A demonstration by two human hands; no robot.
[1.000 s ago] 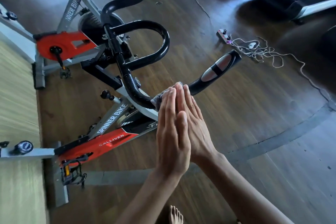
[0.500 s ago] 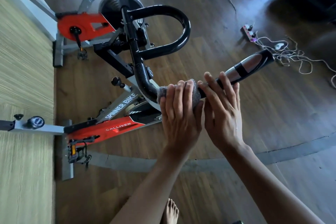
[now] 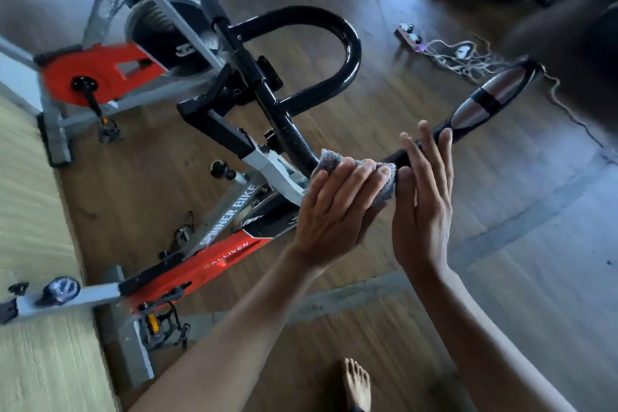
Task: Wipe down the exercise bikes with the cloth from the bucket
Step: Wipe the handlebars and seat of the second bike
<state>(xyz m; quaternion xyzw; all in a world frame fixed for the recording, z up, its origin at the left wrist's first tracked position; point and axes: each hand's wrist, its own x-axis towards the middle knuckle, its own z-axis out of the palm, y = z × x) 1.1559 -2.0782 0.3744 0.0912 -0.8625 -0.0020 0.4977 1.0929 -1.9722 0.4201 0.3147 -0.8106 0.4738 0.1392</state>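
I observe the grey cloth (image 3: 359, 174) wrapped over the black handlebar (image 3: 334, 53) of the nearer exercise bike (image 3: 214, 261), at the bend where the bar runs out toward the silver-banded grip (image 3: 491, 100). My left hand (image 3: 334, 211) is closed over the cloth, pressing it onto the bar. My right hand (image 3: 421, 197) is unclenched, fingers extended, flat against the bar just beside the cloth and grasping nothing.

Assessment: the cloth looks soft, limp and light, and will bunch or slide off a round tube unless the palm cups it right around the bar. The bar looks rigid and glossy, likely slick if the cloth is damp. Recommended hold: cloth under the palm, fingers curled round the tube. The bucket is not in view.
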